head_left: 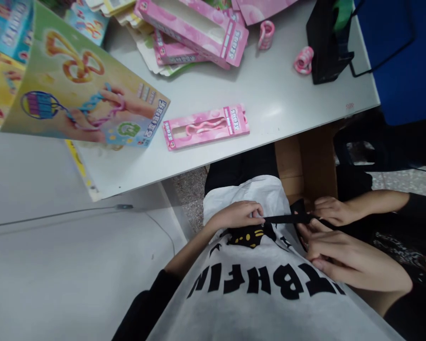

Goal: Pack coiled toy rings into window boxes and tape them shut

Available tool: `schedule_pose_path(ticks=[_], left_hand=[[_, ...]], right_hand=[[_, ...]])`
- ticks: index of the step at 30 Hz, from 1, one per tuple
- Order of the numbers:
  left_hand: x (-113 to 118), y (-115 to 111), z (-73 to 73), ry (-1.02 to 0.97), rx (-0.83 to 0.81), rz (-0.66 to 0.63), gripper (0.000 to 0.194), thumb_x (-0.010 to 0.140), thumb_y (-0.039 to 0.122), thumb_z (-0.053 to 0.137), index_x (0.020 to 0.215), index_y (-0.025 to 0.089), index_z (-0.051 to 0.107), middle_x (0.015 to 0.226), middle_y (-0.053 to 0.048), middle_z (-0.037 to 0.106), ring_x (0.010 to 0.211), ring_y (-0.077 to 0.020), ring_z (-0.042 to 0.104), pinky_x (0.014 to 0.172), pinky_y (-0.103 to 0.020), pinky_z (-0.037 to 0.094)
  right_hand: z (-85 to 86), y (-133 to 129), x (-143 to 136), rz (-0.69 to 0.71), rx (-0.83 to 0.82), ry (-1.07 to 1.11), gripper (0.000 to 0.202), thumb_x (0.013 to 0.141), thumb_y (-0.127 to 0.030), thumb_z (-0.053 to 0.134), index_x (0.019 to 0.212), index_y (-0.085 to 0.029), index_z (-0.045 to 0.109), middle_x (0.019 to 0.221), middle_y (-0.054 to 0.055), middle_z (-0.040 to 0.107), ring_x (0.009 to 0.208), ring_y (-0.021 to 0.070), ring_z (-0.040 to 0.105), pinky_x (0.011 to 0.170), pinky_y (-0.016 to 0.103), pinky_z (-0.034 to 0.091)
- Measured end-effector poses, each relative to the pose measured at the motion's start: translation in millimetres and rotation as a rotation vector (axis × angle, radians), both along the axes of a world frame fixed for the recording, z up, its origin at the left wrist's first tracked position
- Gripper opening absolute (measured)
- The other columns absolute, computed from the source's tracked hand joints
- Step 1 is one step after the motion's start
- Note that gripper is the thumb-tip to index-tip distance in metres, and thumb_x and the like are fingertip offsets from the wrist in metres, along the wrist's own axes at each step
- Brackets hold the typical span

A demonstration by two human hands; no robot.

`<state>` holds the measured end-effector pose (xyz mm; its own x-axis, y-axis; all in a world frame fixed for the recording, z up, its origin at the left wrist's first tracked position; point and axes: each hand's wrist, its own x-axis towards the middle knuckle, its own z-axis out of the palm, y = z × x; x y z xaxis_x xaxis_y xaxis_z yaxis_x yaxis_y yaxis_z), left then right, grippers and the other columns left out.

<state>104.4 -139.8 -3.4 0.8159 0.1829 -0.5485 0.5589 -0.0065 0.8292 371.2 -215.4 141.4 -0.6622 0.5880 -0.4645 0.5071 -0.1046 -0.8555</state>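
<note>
A narrow black strap (286,219) stretches sideways in front of the white apron (220,270) that I wear. My left hand (238,214) is closed on the strap's left end, thumb and fingers pinched together. At the other end, my right hand (335,248) has its fingers curled against the strap, partly hiding it. Close above it is another person's hand (331,210), reaching in from the right beside the same end. Whether that hand grips the strap is hard to make out.
On the white table (270,104) lies a pink windowed box (206,127) with a wavy pink piece inside. Behind are stacked pink boxes (195,28), pink coils (303,60), and a black tape dispenser (328,45). A printed display box (85,94) stands left; a cardboard box (317,161) is below.
</note>
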Motion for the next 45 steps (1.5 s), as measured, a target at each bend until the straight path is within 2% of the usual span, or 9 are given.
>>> schedule_pose_path(ticks=[6, 15, 20, 22, 24, 30, 33, 37, 45], left_hand=[[3.3, 2.3, -3.2, -0.060, -0.057, 0.036, 0.027, 0.092, 0.045, 0.058, 0.099, 0.021, 0.068, 0.089, -0.001, 0.067, 0.080, -0.0163, 0.061, 0.073, -0.026, 0.043], [-6.7, 7.5, -40.3, 0.055, 0.008, 0.490, 0.026, 0.094, 0.038, 0.048, 0.094, 0.017, 0.063, 0.083, -0.001, 0.065, 0.076, -0.0151, 0.058, 0.071, -0.025, 0.045], [-11.6, 14.2, -40.0, 0.067, 0.073, 0.598, 0.021, 0.092, 0.034, 0.049, 0.094, 0.017, 0.062, 0.083, -0.001, 0.065, 0.077, -0.0149, 0.059, 0.071, -0.025, 0.046], [-11.0, 17.5, -33.9, 0.057, 0.107, 0.634, 0.020, 0.092, 0.030, 0.047, 0.097, 0.018, 0.062, 0.088, -0.001, 0.066, 0.081, -0.0147, 0.060, 0.074, -0.024, 0.046], [-10.4, 22.5, -25.7, 0.026, 0.158, 0.660, 0.021, 0.093, 0.030, 0.047, 0.099, 0.019, 0.064, 0.089, -0.001, 0.067, 0.080, -0.0139, 0.059, 0.074, -0.024, 0.046], [-14.4, 47.6, -8.5, -0.108, 0.329, 0.790, 0.024, 0.096, 0.038, 0.050, 0.097, 0.020, 0.067, 0.074, 0.001, 0.063, 0.067, -0.0119, 0.057, 0.064, -0.022, 0.044], [-17.4, 57.0, -10.6, -0.130, 0.356, 0.885, 0.022, 0.096, 0.036, 0.051, 0.097, 0.020, 0.066, 0.072, 0.001, 0.061, 0.065, -0.0115, 0.056, 0.065, -0.022, 0.045], [-16.6, 55.5, -17.2, -0.142, 0.307, 0.956, 0.022, 0.095, 0.037, 0.051, 0.096, 0.020, 0.065, 0.072, 0.002, 0.059, 0.063, -0.0110, 0.055, 0.062, -0.022, 0.045], [-2.5, 22.6, -24.3, -0.075, 0.140, 0.701, 0.019, 0.093, 0.030, 0.050, 0.096, 0.018, 0.065, 0.083, -0.001, 0.067, 0.075, -0.0136, 0.061, 0.070, -0.024, 0.046]], right_hand=[[-0.9, 0.8, -2.8, 0.023, 0.025, -0.001, 0.030, 0.105, -0.030, 0.042, 0.080, -0.023, 0.055, 0.071, -0.002, 0.059, 0.071, 0.0145, 0.058, 0.094, 0.037, 0.046], [-0.4, -4.5, -1.5, -0.059, 0.048, -0.015, 0.030, 0.105, -0.032, 0.043, 0.079, -0.023, 0.055, 0.069, -0.003, 0.059, 0.070, 0.0148, 0.059, 0.087, 0.034, 0.047], [-28.5, 2.7, 1.1, -0.395, 0.058, -0.217, 0.029, 0.103, -0.035, 0.044, 0.083, -0.023, 0.062, 0.075, 0.001, 0.066, 0.071, 0.0178, 0.063, 0.070, 0.030, 0.050], [-47.9, 15.3, 0.6, -0.591, 0.120, -0.360, 0.024, 0.102, -0.033, 0.043, 0.100, -0.023, 0.065, 0.083, 0.002, 0.069, 0.072, 0.0187, 0.065, 0.069, 0.030, 0.051], [-61.9, 31.2, -0.6, -0.650, 0.258, -0.483, 0.026, 0.100, -0.030, 0.045, 0.116, -0.022, 0.064, 0.095, 0.006, 0.070, 0.081, 0.0212, 0.067, 0.075, 0.033, 0.052], [-48.7, 61.4, -9.3, -0.463, 0.466, -0.699, 0.032, 0.098, -0.025, 0.045, 0.122, -0.022, 0.065, 0.112, 0.010, 0.068, 0.089, 0.0248, 0.068, 0.073, 0.034, 0.050], [-41.1, 61.0, -12.3, -0.428, 0.502, -0.720, 0.031, 0.099, -0.025, 0.045, 0.121, -0.022, 0.066, 0.108, 0.009, 0.070, 0.086, 0.0240, 0.068, 0.069, 0.033, 0.048], [-50.1, 55.6, -13.1, -0.409, 0.442, -0.720, 0.031, 0.100, -0.026, 0.043, 0.121, -0.021, 0.065, 0.110, 0.008, 0.071, 0.085, 0.0235, 0.068, 0.070, 0.033, 0.048], [-65.5, 43.1, -1.5, -0.346, 0.205, -0.520, 0.026, 0.100, -0.032, 0.045, 0.110, -0.022, 0.068, 0.108, 0.007, 0.074, 0.096, 0.0242, 0.071, 0.081, 0.035, 0.052]])
